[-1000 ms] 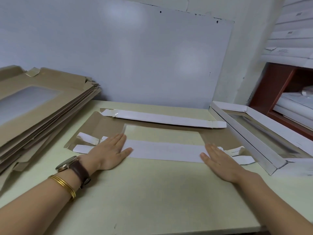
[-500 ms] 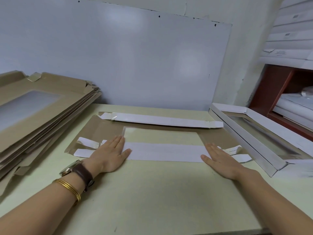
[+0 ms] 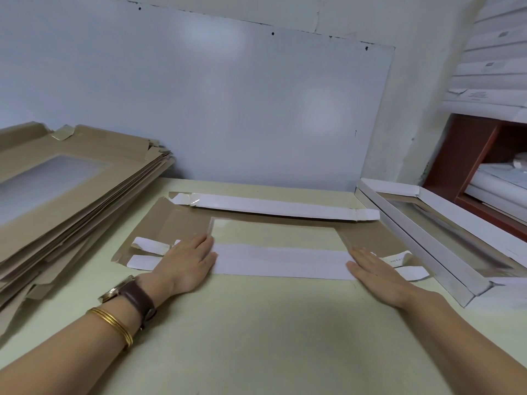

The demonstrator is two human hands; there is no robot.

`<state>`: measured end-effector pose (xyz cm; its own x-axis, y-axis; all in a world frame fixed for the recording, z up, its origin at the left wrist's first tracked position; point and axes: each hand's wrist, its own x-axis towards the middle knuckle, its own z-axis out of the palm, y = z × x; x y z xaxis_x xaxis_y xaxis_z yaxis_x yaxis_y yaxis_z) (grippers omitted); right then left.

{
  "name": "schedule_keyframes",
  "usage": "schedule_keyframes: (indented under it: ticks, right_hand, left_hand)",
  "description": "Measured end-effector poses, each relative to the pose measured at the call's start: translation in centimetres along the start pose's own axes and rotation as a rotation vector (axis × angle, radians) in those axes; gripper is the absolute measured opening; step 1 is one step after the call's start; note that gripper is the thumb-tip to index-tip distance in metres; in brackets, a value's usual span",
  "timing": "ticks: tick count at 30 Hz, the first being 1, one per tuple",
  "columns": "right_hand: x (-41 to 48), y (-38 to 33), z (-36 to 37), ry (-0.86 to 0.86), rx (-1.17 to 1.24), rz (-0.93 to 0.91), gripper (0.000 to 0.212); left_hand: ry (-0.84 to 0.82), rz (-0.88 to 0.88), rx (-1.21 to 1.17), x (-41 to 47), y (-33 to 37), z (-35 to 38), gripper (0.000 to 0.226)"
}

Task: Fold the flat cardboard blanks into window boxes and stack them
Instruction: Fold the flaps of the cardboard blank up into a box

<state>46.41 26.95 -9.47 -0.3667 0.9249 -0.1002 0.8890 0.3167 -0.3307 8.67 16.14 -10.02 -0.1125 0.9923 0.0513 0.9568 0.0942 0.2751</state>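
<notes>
Pale table [image 3: 256, 337] bears a thin blank [image 3: 176, 226]; left hand [image 3: 185, 263] and right hand [image 3: 379, 276] press flat-fingered on its near flap [image 3: 282, 262]. Likely light and springy; best taken by flap edges.

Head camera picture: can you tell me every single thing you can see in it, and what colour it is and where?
cardboard blank: one, brown with white flaps and a clear window, flat in the middle of the table
stack of flat blanks: too many to count, brown, on the left
folded window box: at least one, white, on the right
table: one, pale yellow-green, under everything
white panel: one, white, against the wall behind
shelf: one, red-brown, far right, white things inside
watch: one, brown strap, left wrist
bangles: two, gold, left forearm
left hand: one, flat on the left end of the blank's near white flap
right hand: one, flat on its right end
</notes>
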Motion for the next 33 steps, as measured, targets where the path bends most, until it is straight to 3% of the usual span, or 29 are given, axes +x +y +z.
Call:
schedule_keyframes:
  ticks: [4,12,15,18,22,26,33]
  right_hand:
    - [0.3,-0.5,-0.9,0.027,0.009,-0.018,0.055]
    - [1.1,-1.2,-2.1,0.045,-0.075,-0.01,0.052]
    - [0.7,-1.4,-2.5,0.067,-0.082,-0.017,0.036]
    - [-0.3,-1.5,-3.1,0.115,-0.063,-0.039,0.005]
    - [-1.9,-1.4,-3.9,0.19,-0.056,-0.085,0.029]
    - [-2.7,-1.3,-4.0,0.243,-0.082,-0.137,0.044]
    - [-3.6,-1.4,-2.2,0.246,-0.191,-0.097,0.04]
  left_hand:
    - [-0.052,-0.024,-0.128,0.4,0.1,-1.5,0.049]
    - [-0.066,-0.046,-0.032,1.2,0.7,-3.2,0.062]
    - [-0.046,-0.034,-0.052,1.3,0.9,-3.6,0.063]
    - [-0.024,-0.011,-0.09,1.0,1.0,-4.2,0.053]
    - [0.012,0.056,-0.11,-0.2,1.8,-5.2,0.027]
    - [0.035,0.063,-0.122,-1.4,2.1,-5.5,0.03]
    - [-0.001,0.078,-0.04,-2.8,1.8,-3.8,0.027]
